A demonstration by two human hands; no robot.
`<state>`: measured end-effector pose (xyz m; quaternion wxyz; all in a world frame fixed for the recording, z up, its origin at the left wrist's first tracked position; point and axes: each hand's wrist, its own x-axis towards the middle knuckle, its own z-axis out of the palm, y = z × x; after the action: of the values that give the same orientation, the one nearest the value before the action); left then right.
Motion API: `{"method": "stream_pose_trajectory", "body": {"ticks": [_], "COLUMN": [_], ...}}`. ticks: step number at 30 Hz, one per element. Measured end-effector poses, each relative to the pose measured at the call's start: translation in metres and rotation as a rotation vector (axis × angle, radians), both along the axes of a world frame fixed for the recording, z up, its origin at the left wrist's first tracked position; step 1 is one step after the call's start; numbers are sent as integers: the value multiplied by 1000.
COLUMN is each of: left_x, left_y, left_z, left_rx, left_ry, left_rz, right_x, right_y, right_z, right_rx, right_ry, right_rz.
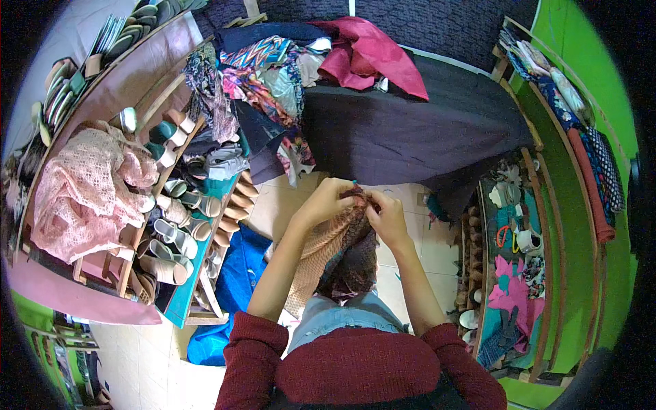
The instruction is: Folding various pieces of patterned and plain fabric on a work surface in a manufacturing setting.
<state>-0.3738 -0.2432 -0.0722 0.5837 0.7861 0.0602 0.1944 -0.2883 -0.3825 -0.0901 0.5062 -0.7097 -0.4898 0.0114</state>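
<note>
Both hands met over a brown knit cloth (335,249) that hung down into the lap. The left hand (326,201) had its grip clenched on the cloth's upper edge, fingers curled around the bunched top. The right hand (387,217) pinched the same edge just beside it, its grip also closed on the cloth, with the 2 hands almost touching. The cloth was part tan mesh, part darker patterned weave, and it draped over pale blue jeans (342,316).

A dark cloth (410,133) covered the tabletop ahead, with a red garment (372,55) and a heap of patterned fabrics (270,75) piled at its far side. To the left, a rack (184,225) carried rows of sandals, and a pink lace cloth (82,184) lay over a shelf. A blue sheet (232,287) lay on the tiled floor (280,201) near the left elbow. On the right, a shelf (509,273) held small mixed goods.
</note>
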Motion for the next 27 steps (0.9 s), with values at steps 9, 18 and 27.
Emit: {"method": "stream_pose_trajectory", "body": {"ticks": [9,18,27], "left_x": [43,98,102], "left_y": [-16,17,103], "left_z": [36,154,260], "left_rx": [618,304,420], "left_ry": [128,-521,-971], "left_rz": [262,407,660], "right_x": [32,148,226], "right_y": [-2,-12,-28], "right_z": [-8,-71,-94], "right_rx": [164,-15,-322], "right_ry": [90,-36,128], "right_rz": [-319,-802,-942]}}
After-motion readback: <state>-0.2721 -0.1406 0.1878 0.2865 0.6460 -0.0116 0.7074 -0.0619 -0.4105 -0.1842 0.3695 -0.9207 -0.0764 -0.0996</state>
